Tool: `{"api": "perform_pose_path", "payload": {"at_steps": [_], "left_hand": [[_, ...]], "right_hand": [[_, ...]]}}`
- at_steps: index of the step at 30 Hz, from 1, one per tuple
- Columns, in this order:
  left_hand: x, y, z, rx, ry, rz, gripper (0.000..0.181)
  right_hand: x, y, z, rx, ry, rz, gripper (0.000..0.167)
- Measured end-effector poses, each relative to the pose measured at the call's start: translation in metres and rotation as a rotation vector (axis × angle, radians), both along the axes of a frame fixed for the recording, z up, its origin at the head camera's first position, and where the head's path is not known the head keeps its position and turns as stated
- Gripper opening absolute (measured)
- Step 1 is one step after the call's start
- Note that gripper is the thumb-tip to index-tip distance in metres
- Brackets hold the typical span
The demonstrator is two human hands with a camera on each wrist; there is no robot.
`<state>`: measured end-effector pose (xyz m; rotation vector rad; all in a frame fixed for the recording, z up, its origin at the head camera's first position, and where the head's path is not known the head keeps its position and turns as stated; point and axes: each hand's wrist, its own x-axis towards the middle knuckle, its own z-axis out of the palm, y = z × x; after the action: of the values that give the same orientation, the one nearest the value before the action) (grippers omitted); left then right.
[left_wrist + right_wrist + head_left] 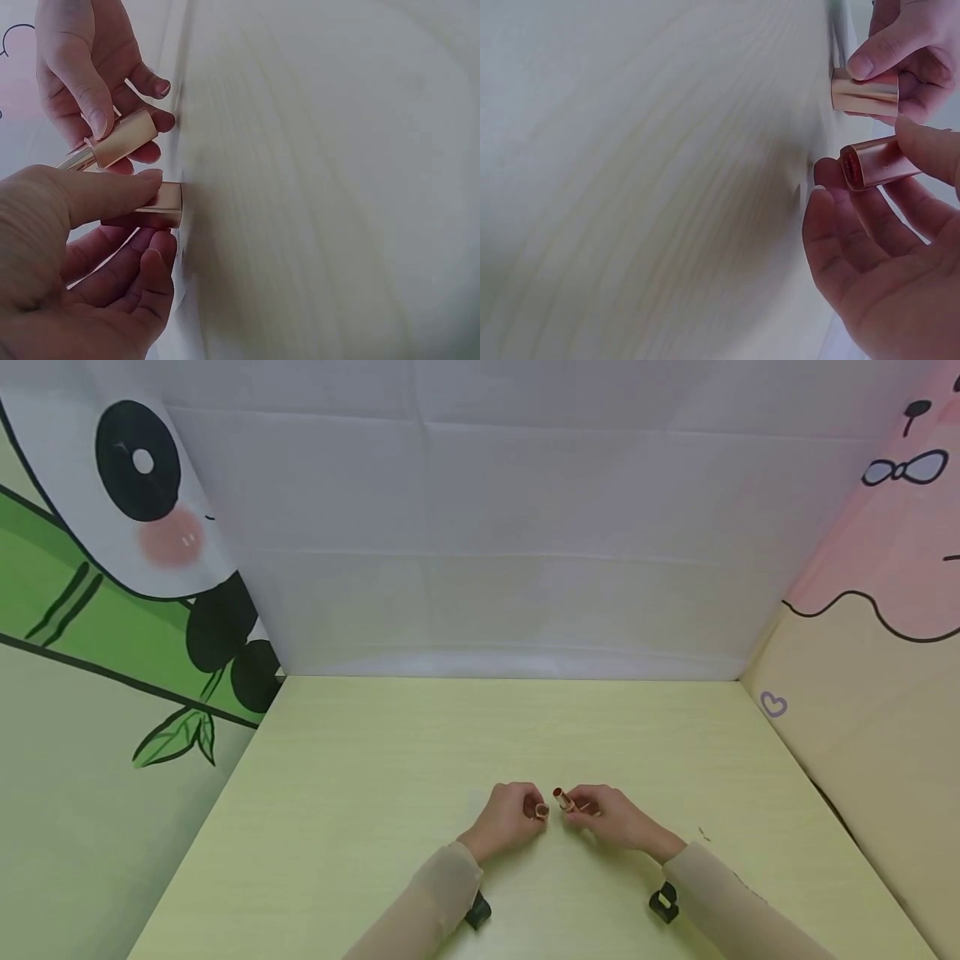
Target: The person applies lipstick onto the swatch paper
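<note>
Left hand (504, 817): you pinched a shiny gold cap (864, 93), thumb on one side and fingers on the other.
Right hand (611, 818): you pinched a gold lipstick tube (126, 139) between your thumb and fingers.
Gap: the cap and the lipstick tube were near each other, not touching.
Table (375, 752): it was pale yellow, right under your hands.
Left wall: it had a panda drawing (138, 460).

1. The head view is fairly bright and even, its white backdrop (495, 510) slightly grey.
2. Soft shadows lie on the tabletop (465, 735) below the left hand (510, 814) and right hand (611, 818).
3. Both wrist views are dimmer, with a greyish cast.
4. There the tabletop's grain looks smeared, perhaps out of focus.
5. In the right wrist view, a pale glint crosses the upper gold case (864, 91).
</note>
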<state>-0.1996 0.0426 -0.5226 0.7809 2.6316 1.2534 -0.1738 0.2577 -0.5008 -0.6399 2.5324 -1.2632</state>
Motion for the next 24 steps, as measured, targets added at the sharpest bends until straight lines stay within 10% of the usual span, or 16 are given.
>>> {"api": "perform_pose_path", "payload": {"at_steps": [8, 24], "left_hand": [[0.004, -0.003, 0.014, -0.007, 0.048, 0.056, 0.044], [-0.002, -0.003, 0.034, 0.281, -0.120, 0.124, 0.038]], "right_hand": [[0.000, -0.002, 0.003, 0.001, 0.026, -0.001, 0.019], [-0.004, -0.013, 0.015, -0.095, 0.047, -0.063, 0.030]]}}
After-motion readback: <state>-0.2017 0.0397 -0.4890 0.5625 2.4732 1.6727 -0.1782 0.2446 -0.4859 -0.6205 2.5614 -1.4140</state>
